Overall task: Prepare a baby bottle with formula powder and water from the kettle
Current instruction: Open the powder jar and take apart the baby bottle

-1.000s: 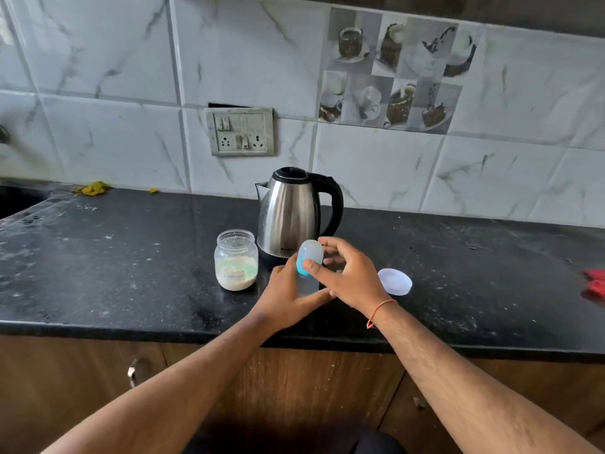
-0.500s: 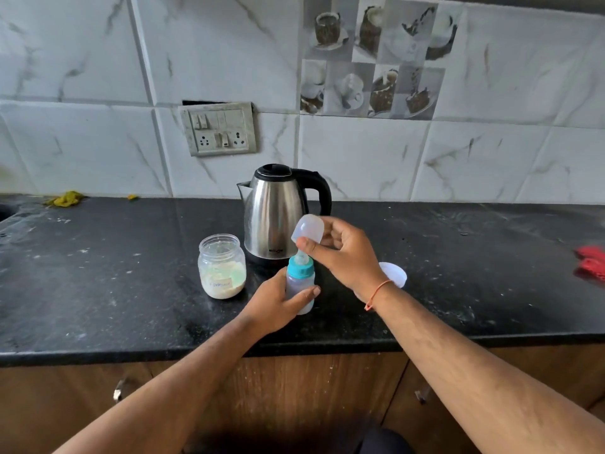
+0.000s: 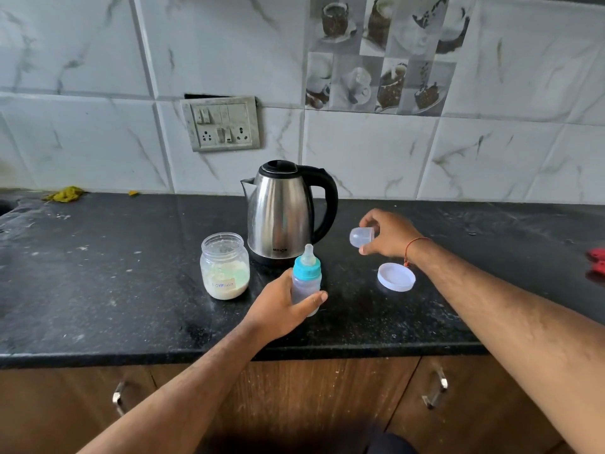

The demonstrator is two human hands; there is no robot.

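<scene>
My left hand [image 3: 281, 306] grips a small clear baby bottle [image 3: 306, 283] with a blue collar and a bare teat, upright on the black counter [image 3: 131, 290]. My right hand [image 3: 389, 234] holds the bottle's clear dome cap [image 3: 361, 236] above the counter, to the right of the bottle and apart from it. A steel kettle [image 3: 281, 213] with a black lid and handle stands just behind the bottle. An open glass jar [image 3: 225, 265] labelled formula, partly full of white powder, sits left of the bottle. Its white lid [image 3: 396, 276] lies flat below my right wrist.
A wall socket plate [image 3: 221, 124] is on the tiled wall above the kettle. A yellow scrap [image 3: 65, 194] lies at the far left back of the counter, a red object [image 3: 597, 262] at the right edge. Wooden cabinet doors with metal handles [image 3: 435, 388] are below.
My right hand has pulled the dome cap off the bottle and carried it right, away from the teat. My left hand still holds the bottle in place.
</scene>
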